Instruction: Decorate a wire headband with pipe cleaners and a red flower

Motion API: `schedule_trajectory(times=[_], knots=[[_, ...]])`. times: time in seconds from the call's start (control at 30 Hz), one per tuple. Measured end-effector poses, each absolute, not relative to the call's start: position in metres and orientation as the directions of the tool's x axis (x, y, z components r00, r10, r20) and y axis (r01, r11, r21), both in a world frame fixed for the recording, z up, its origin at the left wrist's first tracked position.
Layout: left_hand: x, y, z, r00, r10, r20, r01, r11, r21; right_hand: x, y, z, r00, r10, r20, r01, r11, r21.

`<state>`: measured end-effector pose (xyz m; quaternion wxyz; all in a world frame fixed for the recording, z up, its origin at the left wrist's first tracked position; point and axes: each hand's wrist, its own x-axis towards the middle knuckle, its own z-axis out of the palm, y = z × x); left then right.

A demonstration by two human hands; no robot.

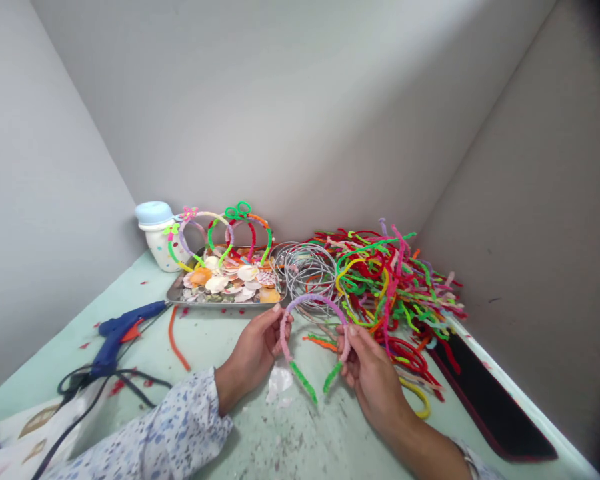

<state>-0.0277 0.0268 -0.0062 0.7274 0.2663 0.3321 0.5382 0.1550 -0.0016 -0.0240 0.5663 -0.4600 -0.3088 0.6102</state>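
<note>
A headband (316,300) wrapped in fuzzy pipe cleaner is held up over the middle of the table, its two ends pointing down toward me. It is purple along the top, pink on the sides and green at both tips. My left hand (253,350) pinches its left side between thumb and fingers. On the opposite side, my right hand (373,373) grips the pink part the same way. Behind the headband lies a tangle of bare silver wire hoops (307,270). Short orange and green pipe cleaners (323,343) show through the headband's arch.
A metal tray (220,305) holds seashells (217,283), with finished colourful headbands (240,213) standing in it. Beside it is a white jar (163,240) with a blue lid. A blue glue gun (113,337) and cord lie left. Right are piled pipe cleaners (395,280) and a black mat (490,393).
</note>
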Motion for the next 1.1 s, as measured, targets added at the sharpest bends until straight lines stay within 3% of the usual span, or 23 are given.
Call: schedule_trajectory(times=[0.67, 1.1], knots=[[-0.0272, 0.0272, -0.0029, 0.213, 0.969, -0.121, -0.502, 0.215, 0.837, 0.156, -0.0011, -0.0221, 0.019, 0.976, -0.217, -0.412, -0.19, -0.891], [-0.0267, 0.0277, -0.0053, 0.199, 0.97, -0.137, -0.512, 0.222, 0.83, 0.1599, 0.001, -0.0297, 0.003, 0.985, -0.173, -0.302, -0.164, -0.939]])
